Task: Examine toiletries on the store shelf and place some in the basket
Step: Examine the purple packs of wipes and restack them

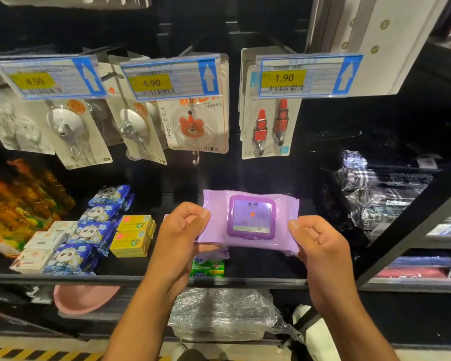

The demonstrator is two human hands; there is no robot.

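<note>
A purple pack of wet wipes (250,220) with a darker purple flip lid is held level in front of the shelf, lid facing me. My left hand (181,230) grips its left end, thumb on top and fingers curled underneath. My right hand (319,239) grips the right end the same way. A second purple pack (214,254) peeks out just below it on the shelf. No basket is in view.
The black shelf edge (89,278) holds yellow soap boxes (132,237), blue panda packs (89,235), white boxes (41,250) and a green pack (208,268). Hooks on cards hang above behind price tags (284,78). A pink basin (84,298) and a plastic-wrapped bundle (219,313) sit on the lower shelf.
</note>
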